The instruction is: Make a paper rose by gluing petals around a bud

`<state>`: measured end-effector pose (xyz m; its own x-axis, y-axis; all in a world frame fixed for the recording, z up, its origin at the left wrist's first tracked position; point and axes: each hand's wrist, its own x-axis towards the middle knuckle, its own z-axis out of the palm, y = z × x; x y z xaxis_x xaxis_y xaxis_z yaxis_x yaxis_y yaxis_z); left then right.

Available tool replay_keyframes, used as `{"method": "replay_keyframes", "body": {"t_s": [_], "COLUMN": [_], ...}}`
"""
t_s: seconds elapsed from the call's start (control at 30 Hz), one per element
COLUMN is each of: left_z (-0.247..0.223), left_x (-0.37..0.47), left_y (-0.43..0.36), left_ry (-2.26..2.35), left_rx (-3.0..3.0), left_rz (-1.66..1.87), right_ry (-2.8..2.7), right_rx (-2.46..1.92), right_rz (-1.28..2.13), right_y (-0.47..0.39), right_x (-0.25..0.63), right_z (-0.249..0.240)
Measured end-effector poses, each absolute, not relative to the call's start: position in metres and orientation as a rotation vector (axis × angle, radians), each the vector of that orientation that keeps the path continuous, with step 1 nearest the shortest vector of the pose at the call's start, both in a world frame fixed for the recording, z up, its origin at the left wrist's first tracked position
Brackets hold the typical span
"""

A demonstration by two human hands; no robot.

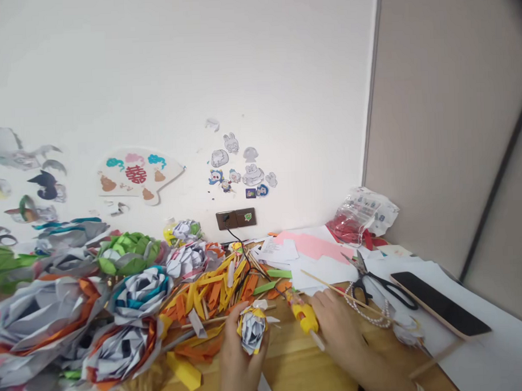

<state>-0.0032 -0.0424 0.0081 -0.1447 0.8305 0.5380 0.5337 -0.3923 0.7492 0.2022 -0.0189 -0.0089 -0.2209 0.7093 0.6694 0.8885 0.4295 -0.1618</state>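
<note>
the lower-centre paper flower (252, 330) seemed light, crushable, best side-held; fingers of the left hand (236, 356) clamped it, the right hand's (336, 327) the yellow glue gun (303, 315).

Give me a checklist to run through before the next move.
1. Paper flower held in left hand: ok, held.
2. Right hand firmly gripping glue gun: cannot tell, grip partly hidden.
3. Plug in wall socket: ok, inserted.
4. Cord clear of paper strips: not ok, it crosses them.
5. Scissors closed: not ok, blades apart.
6. Glue gun hot: cannot tell.
</note>
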Motion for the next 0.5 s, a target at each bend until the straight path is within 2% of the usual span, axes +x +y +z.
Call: {"method": "replay_keyframes", "body": {"t_s": [0.13, 0.3, 0.5], "left_z": [0.0, -0.009, -0.014], "left_x": [-0.002, 0.0, 0.003], "left_y": [-0.046, -0.049, -0.05], "left_ry": [1.504, 1.433, 1.425], "left_rx": [2.055, 2.31, 2.345], "left_rz": [1.544, 1.531, 1.425], "right_ry": [-1.907, -1.865, -1.888], "right_rx": [-1.315, -0.914, -0.7], "right_rz": [-0.005, 0.389, 0.469], "right_y": [-0.017, -0.029, -0.043], "right_x": [0.2, 0.193, 0.186], "right_z": [-0.012, 0.002, 0.013]}}
